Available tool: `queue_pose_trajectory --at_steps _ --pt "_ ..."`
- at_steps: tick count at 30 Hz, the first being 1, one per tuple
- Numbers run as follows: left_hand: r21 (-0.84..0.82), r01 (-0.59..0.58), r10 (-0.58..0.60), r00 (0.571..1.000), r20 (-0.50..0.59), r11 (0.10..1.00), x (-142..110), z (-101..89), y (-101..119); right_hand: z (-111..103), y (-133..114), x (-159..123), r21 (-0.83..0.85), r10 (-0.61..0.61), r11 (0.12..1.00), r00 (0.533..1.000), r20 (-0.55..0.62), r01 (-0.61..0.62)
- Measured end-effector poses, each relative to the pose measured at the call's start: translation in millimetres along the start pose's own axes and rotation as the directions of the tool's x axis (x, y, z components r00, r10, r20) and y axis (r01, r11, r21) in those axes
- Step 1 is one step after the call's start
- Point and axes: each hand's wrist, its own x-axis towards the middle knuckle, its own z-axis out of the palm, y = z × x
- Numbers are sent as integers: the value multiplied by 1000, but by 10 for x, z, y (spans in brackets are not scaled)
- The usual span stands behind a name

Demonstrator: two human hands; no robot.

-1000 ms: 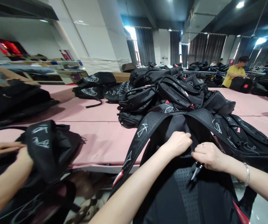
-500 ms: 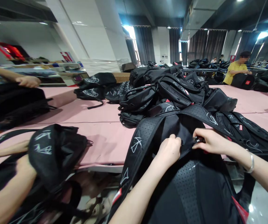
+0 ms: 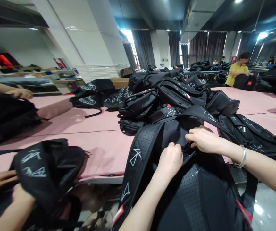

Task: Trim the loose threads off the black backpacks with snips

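A black backpack (image 3: 188, 192) stands upright before me, its padded, perforated back panel and white-scribbled shoulder straps facing me. My left hand (image 3: 170, 158) is closed, pinching black fabric at the edge of the upper opening. Close beside it, my right hand (image 3: 202, 140), with a silver bangle on the wrist, pinches a small dark piece at the same opening. Fingers hide most of that piece, so its kind is unclear. The top of the backpack arches up behind both hands.
A pile of black backpacks (image 3: 162, 93) lies on the pink-covered table (image 3: 104, 144); another backpack (image 3: 250, 136) lies right. At left, other people's hands (image 3: 23, 199) handle a black bag (image 3: 53, 163). A person in yellow (image 3: 237, 70) works at the far right.
My right hand has moved left, nearer my left hand, along the backpack's opening. My left hand keeps its pinch. The view has shifted slightly; the neighbouring bag at left has come lower.
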Motion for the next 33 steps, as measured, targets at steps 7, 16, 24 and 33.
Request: queue_pose_trajectory --at_steps 7,16,24,33 --pt "10 12 -12 1000 0 1000 -19 9 18 6 -12 70 -1 -98 995 994 51 98" --pt "-22 37 -38 999 -31 999 -5 27 2 89 -73 75 11 -11 1000 1000 0 11" --pt "-89 88 -103 977 -188 992 -148 189 -72 106 -360 -472 628 346 765 914 -213 -143" --pt "146 -261 297 774 -559 954 -61 -50 -369 89 -98 -1285 790 627 559 751 -204 -253"
